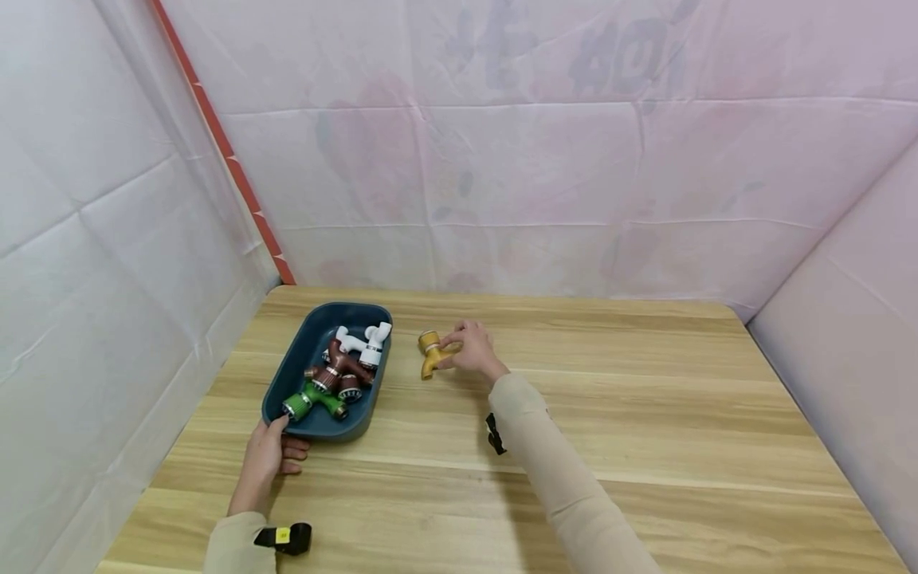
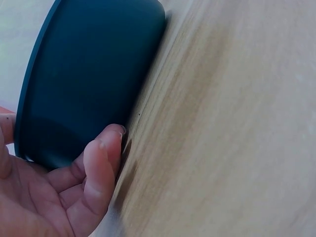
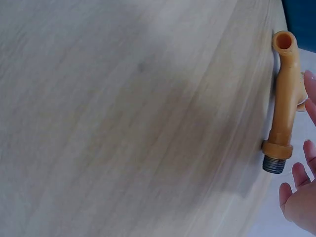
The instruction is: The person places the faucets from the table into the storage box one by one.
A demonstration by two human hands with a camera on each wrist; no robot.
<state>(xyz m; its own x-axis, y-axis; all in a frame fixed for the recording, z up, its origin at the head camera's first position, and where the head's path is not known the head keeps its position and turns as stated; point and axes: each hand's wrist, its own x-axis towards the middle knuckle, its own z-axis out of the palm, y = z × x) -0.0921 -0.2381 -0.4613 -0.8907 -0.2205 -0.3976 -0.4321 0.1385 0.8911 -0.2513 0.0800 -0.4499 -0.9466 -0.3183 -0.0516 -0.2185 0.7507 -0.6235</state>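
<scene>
A dark blue plastic bin (image 1: 276, 383) stands at the left of the table, holding several taps. My left hand (image 1: 264, 456) grips its near left corner, thumb over the rim and fingers under the outside; in the left wrist view the fingers curl against the bin's side (image 2: 94, 74). To the right of the bin is a yellow tap (image 1: 430, 353) with a ribbed knob. My right hand (image 1: 469, 349) pinches it between thumb and fingers. The right wrist view shows the tap's spout and dark threaded end (image 3: 274, 165), with the other fingers spread beside it.
Inside the bin lie a green tap (image 1: 315, 399), brown taps (image 1: 337, 367) and white taps (image 1: 371, 347). The wooden table (image 1: 645, 414) is bordered at the back and sides by white cloth walls (image 1: 538, 175). A red strip (image 1: 222, 143) runs down the left back corner.
</scene>
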